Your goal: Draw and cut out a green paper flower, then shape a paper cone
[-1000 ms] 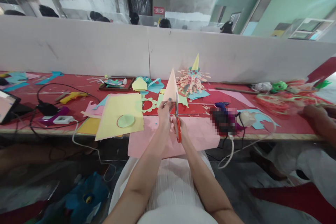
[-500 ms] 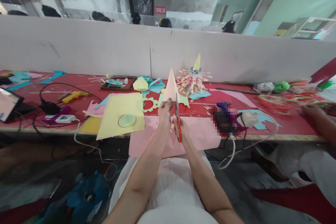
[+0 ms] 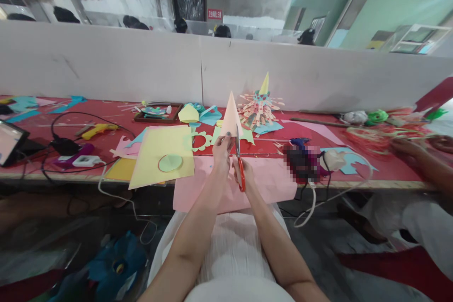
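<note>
My left hand [image 3: 222,148] grips the lower part of a pale pink paper cone [image 3: 230,114], its tip pointing up. In my right hand [image 3: 245,173] is a pair of red-handled scissors [image 3: 241,177], held with the blades upward along the cone's lower right edge. How far the blades stand apart is hard to make out. Beneath both hands lies a large pink paper sheet [image 3: 269,181], which hangs over the table's front edge. Behind the cone stands a paper figure [image 3: 262,108] with a yellow cone on top and a curled fringe.
Yellow sheets [image 3: 141,170] bearing a green paper circle [image 3: 170,163] lie on the left, near a yellow glue gun [image 3: 99,130] and cables. A power bank with a white cable [image 3: 314,198] sits right. Another person's hand [image 3: 406,148] rests by reddish raffia [image 3: 368,134].
My hands, the cone and the scissors stay almost in place. At the far right, the other person's hand has moved left, and a second hand now shows. The view shifts slightly.
</note>
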The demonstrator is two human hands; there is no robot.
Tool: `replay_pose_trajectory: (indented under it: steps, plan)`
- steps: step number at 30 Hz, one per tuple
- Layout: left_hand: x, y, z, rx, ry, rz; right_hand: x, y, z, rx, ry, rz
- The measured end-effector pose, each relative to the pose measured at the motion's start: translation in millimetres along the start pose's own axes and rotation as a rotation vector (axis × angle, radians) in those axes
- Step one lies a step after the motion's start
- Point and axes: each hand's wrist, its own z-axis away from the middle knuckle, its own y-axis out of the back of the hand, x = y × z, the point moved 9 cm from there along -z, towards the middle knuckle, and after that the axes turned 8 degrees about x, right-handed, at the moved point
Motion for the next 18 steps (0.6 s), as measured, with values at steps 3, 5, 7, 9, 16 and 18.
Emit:
replay_pose_trajectory:
  steps: [3,5,7,9,16,18]
  plan:
    - [-2.1,2.7,-1.5,0.01,0.008,0.007,1.6,2.2,-2.0,0.011,0.026,0.031]
    - [-2.2,4.7,-3.3,0.005,0.007,0.016,0.9,3.1,-2.2,0.014,0.029,0.039]
    - [-0.2,6.4,-5.5,-0.011,-0.006,0.02,-2.2,3.5,-1.0,0.016,0.024,0.031]
    - [3.4,7.1,-7.6,-0.036,-0.023,0.018,-6.6,3.2,0.9,0.017,0.011,0.012]
    - [5.0,7.0,-10.4,-0.071,0.016,-0.009,-11.9,-0.3,2.7,0.004,0.014,-0.014]
    - [4.7,6.9,-10.3,-0.061,0.021,-0.004,-9.5,-2.2,0.0,-0.014,0.047,-0.02]
